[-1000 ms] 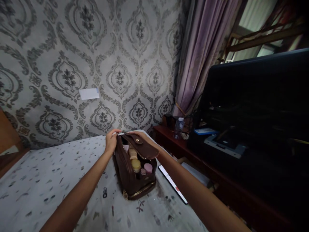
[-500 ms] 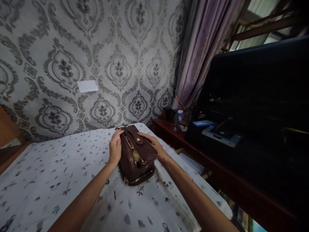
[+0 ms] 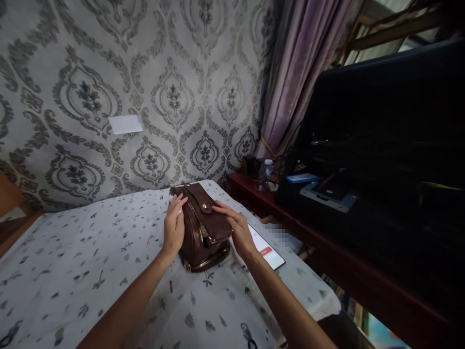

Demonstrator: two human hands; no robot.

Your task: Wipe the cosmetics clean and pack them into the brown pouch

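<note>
A dark brown leather bag [image 3: 198, 240] with gold zippers stands on a white printed cloth [image 3: 119, 252]. Its top flap with a snap strap lies over a partly unzipped opening, where something yellowish shows. Against the bag's left side rests my left hand [image 3: 174, 228], open, its fingers stretched toward the upper edge. On the other side my right hand [image 3: 238, 230] lies open along the flap's edge, fingertips touching the leather near the snap; part of its thumb side is hidden. A lit phone [image 3: 267, 252] lies on the cloth, partly behind my right wrist.
Patterned wallpaper with a white switch plate [image 3: 125, 124] rises behind. To the right are a reddish wooden desk [image 3: 250, 186], a clear bottle [image 3: 265, 175] and a large black screen [image 3: 381, 131]. A purple curtain [image 3: 290, 82] hangs in the corner.
My right hand has shifted slightly on the flap, and its fingers look straighter. My left hand stays at the bag's side. With the view turned a little, more of the phone shows.
</note>
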